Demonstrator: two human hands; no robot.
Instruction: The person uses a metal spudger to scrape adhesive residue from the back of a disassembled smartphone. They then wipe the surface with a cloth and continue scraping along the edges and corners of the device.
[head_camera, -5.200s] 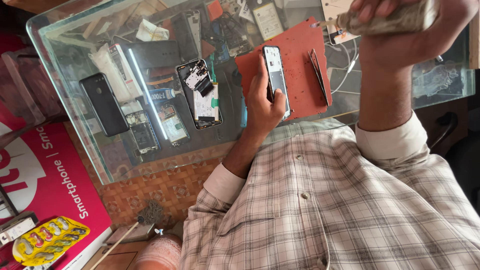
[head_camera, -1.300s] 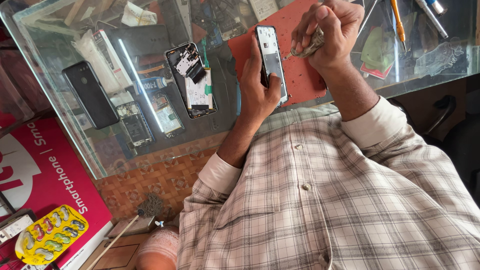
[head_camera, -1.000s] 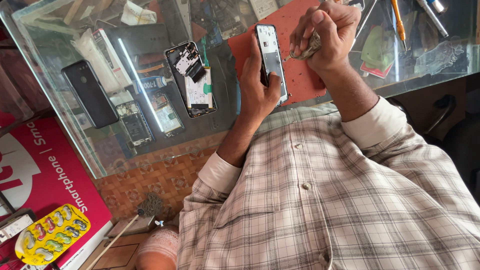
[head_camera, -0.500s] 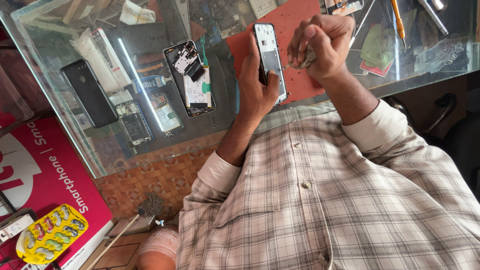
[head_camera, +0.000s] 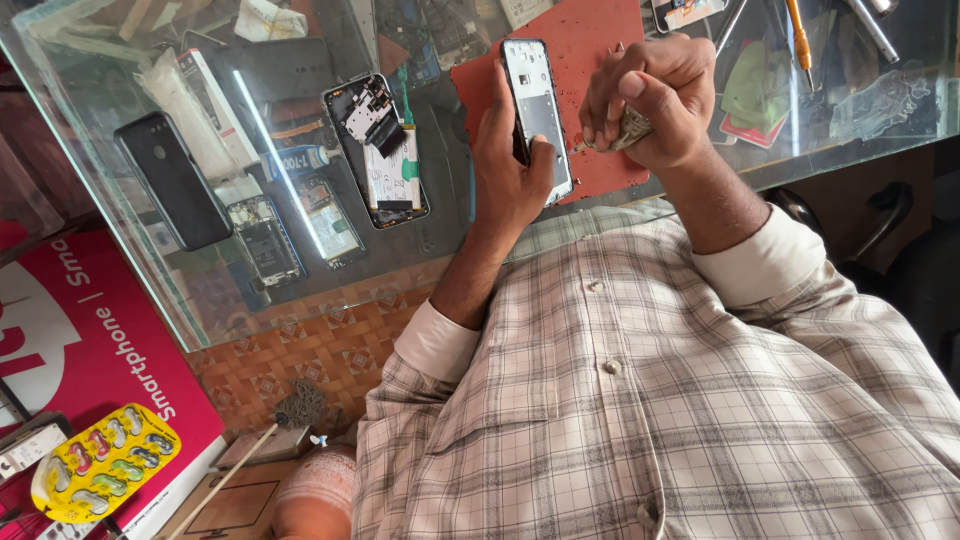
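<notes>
My left hand (head_camera: 508, 170) grips a stripped phone frame (head_camera: 537, 100) by its edge, with the thumb on its lower part, and holds it upright over a red work mat (head_camera: 590, 40). My right hand (head_camera: 662, 95) is closed around a small crumpled grey wad (head_camera: 630, 130), perhaps cloth or paper. It hovers just right of the frame, and the wad's tip nearly touches the frame's side. Both hands are above the glass tabletop (head_camera: 440, 240), close to my chest.
On the glass to the left lie an opened phone with bare innards (head_camera: 378, 150), a black phone (head_camera: 172, 180) and two smaller phone parts (head_camera: 290, 230). An orange-handled screwdriver (head_camera: 797, 25) and other tools lie at the back right. Below the table are a red box (head_camera: 90, 340), a yellow blister pack (head_camera: 105, 475) and a small brush (head_camera: 290, 410).
My right hand came down from a raised position to the phone frame and has shifted slightly along its side. My left hand has kept the frame steady.
</notes>
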